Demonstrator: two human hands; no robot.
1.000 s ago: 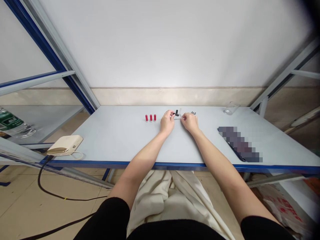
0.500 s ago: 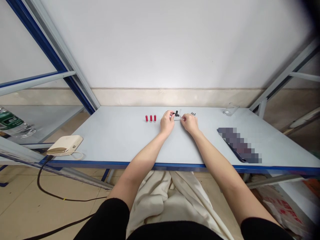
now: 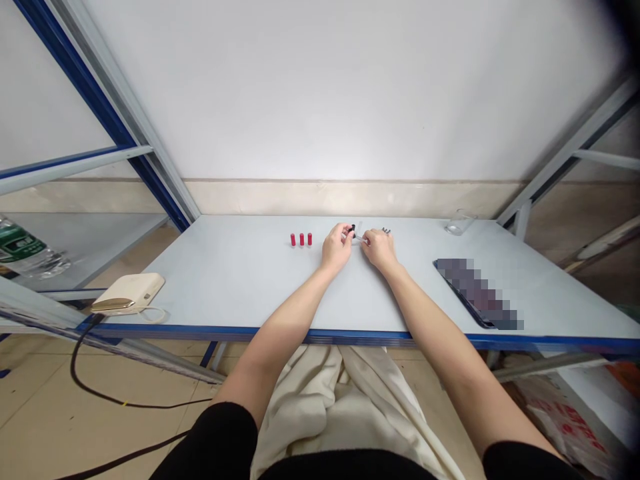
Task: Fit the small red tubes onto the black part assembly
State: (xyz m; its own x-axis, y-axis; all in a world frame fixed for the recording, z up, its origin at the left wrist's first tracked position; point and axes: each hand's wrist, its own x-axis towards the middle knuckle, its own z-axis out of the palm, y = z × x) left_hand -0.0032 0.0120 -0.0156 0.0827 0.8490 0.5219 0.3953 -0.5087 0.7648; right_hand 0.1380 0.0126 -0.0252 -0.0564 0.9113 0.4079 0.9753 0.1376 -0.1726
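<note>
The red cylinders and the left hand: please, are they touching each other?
Apart. The head view shows a plain gap between the left hand and the nearest red cylinder.

A pale grey table (image 3: 225, 293) runs along a saturated blue edge strip (image 3: 250, 331). On it stand 3 glossy red cylinders (image 3: 301, 240), and a small matte black piece (image 3: 353, 231) sits beside a colourless clear piece (image 3: 359, 230). A cream rectangular pouch (image 3: 127, 293) carries a gold band, and a thin black cable (image 3: 100, 393) crosses the beige floor tiles (image 3: 45, 427). Blue-and-silver metal shelving uprights (image 3: 95, 100) frame a white wall (image 3: 320, 87) above a beige skirting band (image 3: 340, 199). A blurred slab (image 3: 477, 293) shows a mosaic of grey-violet pixels. Black sleeves (image 3: 215, 440) border an off-white cloth (image 3: 330, 413), and a water bottle (image 3: 25, 250) has a green label.
</note>
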